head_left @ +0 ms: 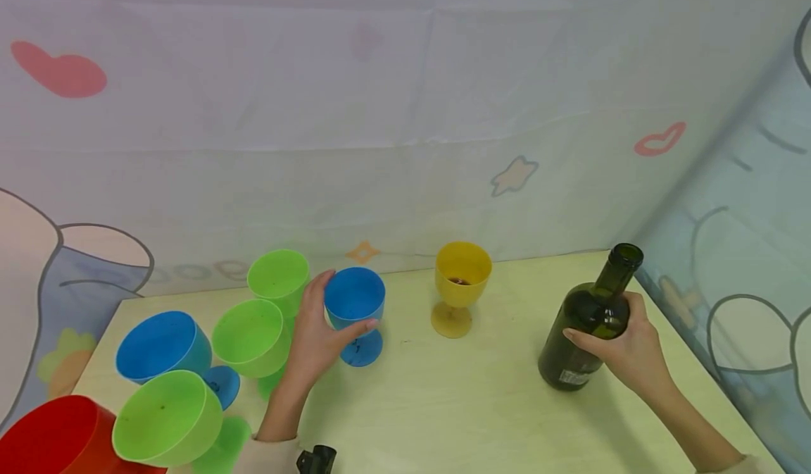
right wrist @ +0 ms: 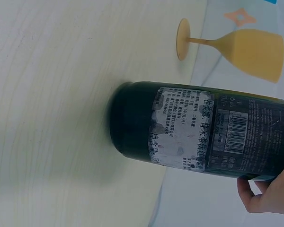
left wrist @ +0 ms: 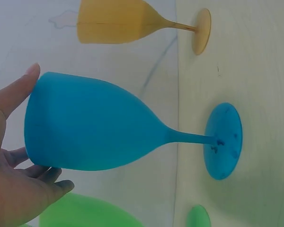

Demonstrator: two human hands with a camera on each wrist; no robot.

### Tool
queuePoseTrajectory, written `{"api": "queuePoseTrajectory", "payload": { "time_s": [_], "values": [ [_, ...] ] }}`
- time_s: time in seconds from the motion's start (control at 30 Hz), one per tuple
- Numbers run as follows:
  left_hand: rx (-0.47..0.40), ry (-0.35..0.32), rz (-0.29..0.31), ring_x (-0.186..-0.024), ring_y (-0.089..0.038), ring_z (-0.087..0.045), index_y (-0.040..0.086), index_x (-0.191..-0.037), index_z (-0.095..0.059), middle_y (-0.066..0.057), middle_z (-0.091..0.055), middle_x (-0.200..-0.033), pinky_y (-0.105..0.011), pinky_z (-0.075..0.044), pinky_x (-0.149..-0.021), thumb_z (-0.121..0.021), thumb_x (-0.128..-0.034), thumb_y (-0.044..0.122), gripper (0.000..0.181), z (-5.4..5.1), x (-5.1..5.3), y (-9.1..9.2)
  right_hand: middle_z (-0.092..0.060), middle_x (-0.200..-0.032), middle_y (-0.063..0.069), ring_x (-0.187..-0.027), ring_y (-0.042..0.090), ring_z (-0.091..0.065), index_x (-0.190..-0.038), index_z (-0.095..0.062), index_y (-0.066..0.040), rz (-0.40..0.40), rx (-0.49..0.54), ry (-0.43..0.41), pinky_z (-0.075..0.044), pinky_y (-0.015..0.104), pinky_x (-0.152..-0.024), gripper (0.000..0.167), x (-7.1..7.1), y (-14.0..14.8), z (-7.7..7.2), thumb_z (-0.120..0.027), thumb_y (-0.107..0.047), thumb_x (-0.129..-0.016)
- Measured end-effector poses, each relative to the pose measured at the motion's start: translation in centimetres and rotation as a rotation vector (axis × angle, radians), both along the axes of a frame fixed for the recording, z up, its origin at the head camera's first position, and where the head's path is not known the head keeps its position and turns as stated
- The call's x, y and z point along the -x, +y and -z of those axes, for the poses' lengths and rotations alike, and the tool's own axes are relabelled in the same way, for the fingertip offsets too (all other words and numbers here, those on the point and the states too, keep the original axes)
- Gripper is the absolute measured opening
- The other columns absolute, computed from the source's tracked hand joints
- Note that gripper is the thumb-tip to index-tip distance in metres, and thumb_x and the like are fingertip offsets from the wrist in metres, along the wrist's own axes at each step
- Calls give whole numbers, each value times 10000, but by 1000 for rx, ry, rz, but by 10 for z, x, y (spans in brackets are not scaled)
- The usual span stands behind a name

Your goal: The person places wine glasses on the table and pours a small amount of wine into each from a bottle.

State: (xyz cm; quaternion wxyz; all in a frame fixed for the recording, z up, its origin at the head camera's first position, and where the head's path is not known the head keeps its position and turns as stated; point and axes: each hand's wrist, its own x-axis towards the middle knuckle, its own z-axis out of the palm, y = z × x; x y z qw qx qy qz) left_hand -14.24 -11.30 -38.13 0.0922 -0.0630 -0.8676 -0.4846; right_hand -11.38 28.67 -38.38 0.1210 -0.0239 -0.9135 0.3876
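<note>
A blue plastic goblet [head_left: 355, 294] stands upright on the table in the head view. Its bowl is held near the rim by my left hand [head_left: 317, 337], thumb on one side and fingers on the other, as the left wrist view also shows. At the right, my right hand [head_left: 633, 354] grips a dark green wine bottle [head_left: 573, 326] around its body. The bottle has no cap on its mouth, and its base appears to rest on the table. Its label [right wrist: 180, 127] faces the right wrist camera. Between the hands, farther back, stands a yellow goblet [head_left: 462, 277] with a little dark liquid inside.
Left of my left hand cluster several green goblets [head_left: 250, 337], another blue goblet [head_left: 165, 347] and a red one [head_left: 53, 435]. A printed cloth [head_left: 405, 108] hangs behind the pale wooden table [head_left: 443, 410], and another stretch of cloth runs along its right side.
</note>
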Motion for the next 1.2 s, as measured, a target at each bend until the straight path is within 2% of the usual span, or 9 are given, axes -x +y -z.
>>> {"api": "queuePoseTrajectory", "payload": {
  "time_s": [0.23, 0.53, 0.87, 1.03, 1.2],
  "values": [
    [-23, -53, 6, -1299, -392, -239, 14, -1425, -183, -196, -226, -1445, -600, -277, -968, -766, -733, 267, 940, 8, 4, -3, -504, -1058, 268, -915, 414, -536, -1235, -276, 24, 1, -5, -4, -447, 357, -634, 756, 0, -1, -1, -768, -246, -728],
    [-115, -124, 10, -1295, -412, -245, 34, -1439, -140, -212, -215, -1451, -594, -283, -969, -774, -725, 262, 982, 16, 9, -2, -518, -1042, 264, -904, 402, -543, -1233, -277, 15, 12, -6, 0, -441, 302, -608, 755, -1, 0, 0, -770, -246, -725],
    [-201, -164, -11, -1262, -431, -278, 80, -1437, -145, -217, -239, -1428, -600, -316, -940, -778, -718, 242, 971, 20, 9, 1, -512, -1059, 258, -919, 407, -540, -1229, -285, 19, -5, 4, 4, -446, 279, -612, 743, -1, -1, 0, -773, -227, -726],
    [-209, -174, -21, -1261, -431, -279, 93, -1438, -143, -215, -238, -1427, -602, -320, -935, -776, -719, 253, 971, 21, 9, 2, -510, -1061, 254, -920, 401, -536, -1232, -282, 14, -4, -1, -2, -439, 296, -621, 749, -2, -1, 0, -774, -232, -724],
    [-205, -165, -17, -1261, -440, -274, 87, -1438, -143, -225, -234, -1428, -609, -318, -931, -765, -732, 253, 955, 21, 10, 3, -512, -1056, 252, -917, 400, -537, -1223, -284, 16, -13, 3, -2, -437, 260, -610, 736, -3, -1, -2, -773, -222, -726]
  ]
}}
